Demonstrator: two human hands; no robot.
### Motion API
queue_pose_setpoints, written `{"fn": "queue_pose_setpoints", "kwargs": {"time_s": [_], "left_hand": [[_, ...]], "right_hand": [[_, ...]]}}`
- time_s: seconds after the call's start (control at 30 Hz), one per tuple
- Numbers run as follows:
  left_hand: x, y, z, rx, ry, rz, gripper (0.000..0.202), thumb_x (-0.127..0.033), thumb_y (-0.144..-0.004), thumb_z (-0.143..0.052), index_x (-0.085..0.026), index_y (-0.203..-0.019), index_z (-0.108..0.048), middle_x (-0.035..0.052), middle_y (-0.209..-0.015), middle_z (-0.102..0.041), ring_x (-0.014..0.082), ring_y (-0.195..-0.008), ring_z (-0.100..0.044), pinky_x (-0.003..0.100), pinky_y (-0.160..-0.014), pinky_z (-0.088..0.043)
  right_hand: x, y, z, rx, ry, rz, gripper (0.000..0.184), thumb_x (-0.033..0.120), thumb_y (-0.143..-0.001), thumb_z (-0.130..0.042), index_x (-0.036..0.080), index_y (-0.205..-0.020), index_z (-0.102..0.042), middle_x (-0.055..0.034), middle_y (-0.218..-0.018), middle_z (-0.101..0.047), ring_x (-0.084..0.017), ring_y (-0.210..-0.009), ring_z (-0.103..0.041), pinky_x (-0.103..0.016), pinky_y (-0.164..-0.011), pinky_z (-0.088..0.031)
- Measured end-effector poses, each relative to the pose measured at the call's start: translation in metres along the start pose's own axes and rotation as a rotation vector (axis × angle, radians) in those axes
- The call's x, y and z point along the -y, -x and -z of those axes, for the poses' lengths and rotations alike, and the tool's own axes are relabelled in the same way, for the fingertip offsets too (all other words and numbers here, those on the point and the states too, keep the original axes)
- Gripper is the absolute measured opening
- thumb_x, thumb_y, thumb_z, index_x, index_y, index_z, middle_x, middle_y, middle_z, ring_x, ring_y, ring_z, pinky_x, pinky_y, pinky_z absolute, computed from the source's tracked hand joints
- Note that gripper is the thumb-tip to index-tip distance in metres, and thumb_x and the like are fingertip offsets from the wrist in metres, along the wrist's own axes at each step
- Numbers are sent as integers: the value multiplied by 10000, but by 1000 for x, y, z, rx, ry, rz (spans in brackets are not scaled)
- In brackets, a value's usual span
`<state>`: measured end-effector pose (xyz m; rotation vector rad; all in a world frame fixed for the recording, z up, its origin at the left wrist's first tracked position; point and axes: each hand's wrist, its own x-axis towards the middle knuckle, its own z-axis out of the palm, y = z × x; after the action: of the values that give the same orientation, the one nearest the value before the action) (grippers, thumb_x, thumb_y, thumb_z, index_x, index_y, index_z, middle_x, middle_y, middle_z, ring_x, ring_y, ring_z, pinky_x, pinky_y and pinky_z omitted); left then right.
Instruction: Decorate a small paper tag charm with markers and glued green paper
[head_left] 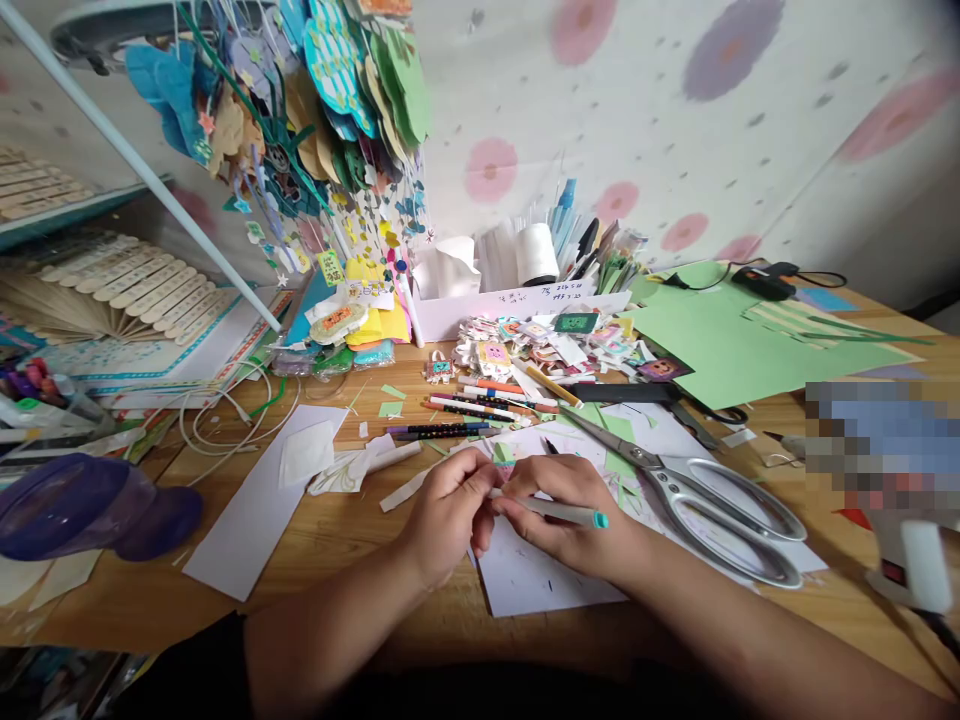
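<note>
Fingers (480, 487) of my left hand (448, 508) and right hand (574, 488) grip the pen (579, 516): light, rigid, slick, I judge; hold mid-barrel.

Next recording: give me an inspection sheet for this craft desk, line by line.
Surface: wooden table, largely covered by white paper sheets and scraps.
Job's things: pen, white barrel with a teal end.
Clutter: scissors, markers, sticker pile, green paper, purple bottle.
Hands: right hand grips the pen; left hand pinches its other end.
Cables: white cord looped at left; glue gun with black lead at back right.
Surroundings: hanging paper flowers, floral wall, white box of supplies.
</note>
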<state>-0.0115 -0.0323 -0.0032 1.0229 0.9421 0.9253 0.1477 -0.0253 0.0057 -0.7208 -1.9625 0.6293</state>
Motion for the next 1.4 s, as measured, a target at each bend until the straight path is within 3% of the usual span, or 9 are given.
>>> {"fn": "queue_pose_setpoints", "kwargs": {"time_s": [0.17, 0.3, 0.4, 0.47, 0.63, 0.8, 0.97, 1.1, 1.4], "left_hand": [[-1, 2, 0, 113, 12, -50, 311, -470, -871, -524, -181, -781, -454, -68, -579, -493, 26, -322, -406, 146, -321, -246], [-10, -1, 6, 231, -282, -128, 276, -398, -880, -528, -183, -1051, -506, -30, -668, -550, 80, -478, -516, 203, -465, -399], [-12, -7, 13, 28, -668, -339, 304, -284, -835, -578, -183, -1118, -531, 17, -788, -593, 124, -630, -542, 264, -597, -453], [-11, -12, 16, -79, -920, -435, 287, -224, -790, -603, -188, -1072, -557, 56, -943, -615, 164, -759, -565, 314, -690, -472], [-5, -15, 17, 14, -1329, -455, 439, -296, -707, -693, -216, -1116, -554, 68, -1157, -601, 284, -1069, -512, 448, -926, -422], [-1, -13, 14, 61, -1470, -429, 438, -288, -709, -693, -219, -1119, -557, 57, -1148, -610, 272, -1054, -512, 425, -924, -421], [-2, -13, 13, 86, -1550, -415, 321, -284, -756, -654, -220, -1061, -578, 52, -983, -634, 270, -970, -533, 413, -834, -442], [-3, -9, 11, 91, -1558, -418, 306, -293, -750, -658, -224, -1038, -584, 56, -949, -624, 275, -955, -534, 405, -801, -445], [-4, -9, 16, 118, -1507, -443, 379, -421, -693, -726, -196, -965, -589, 74, -956, -625, 287, -951, -554, 422, -823, -446]], "right_hand": [[-3, -2, 1, -41, -180, -167, 181, 225, -803, -643, 197, -662, -533, 9, -533, -638, -99, -460, -548, -203, -440, -394], [-16, -7, 21, -130, -412, -375, 153, 248, -758, -683, 193, -660, -578, 21, -526, -619, -102, -440, -526, -212, -417, -382], [-29, -10, 49, -382, -339, -417, 152, 283, -757, -655, 211, -658, -565, 35, -518, -564, -109, -427, -478, -228, -403, -349], [-38, -11, 66, -433, -22, -453, 113, 272, -742, -659, 214, -685, -580, 19, -569, -591, -127, -482, -515, -244, -447, -383], [-61, -13, 75, -197, 693, -354, 226, 202, -732, -587, 173, -932, -688, -98, -855, -713, -250, -761, -666, -363, -684, -516], [-70, -13, 56, -85, 543, -403, 696, 248, -801, -569, 174, -1452, -336, -140, -1237, -644, -277, -984, -681, -394, -767, -559], [-60, -22, 46, 61, 566, -320, 245, 201, -855, -512, 180, -1015, -697, -92, -1037, -727, -232, -914, -689, -341, -802, -534], [-52, -39, 29, 331, 656, -303, 220, 116, -836, -506, 175, -848, -718, -71, -890, -739, -197, -829, -678, -274, -742, -503], [-55, -68, -5, 555, 760, -281, 171, 113, -763, -559, 186, -776, -713, -76, -799, -728, -200, -760, -648, -258, -645, -414]]}}
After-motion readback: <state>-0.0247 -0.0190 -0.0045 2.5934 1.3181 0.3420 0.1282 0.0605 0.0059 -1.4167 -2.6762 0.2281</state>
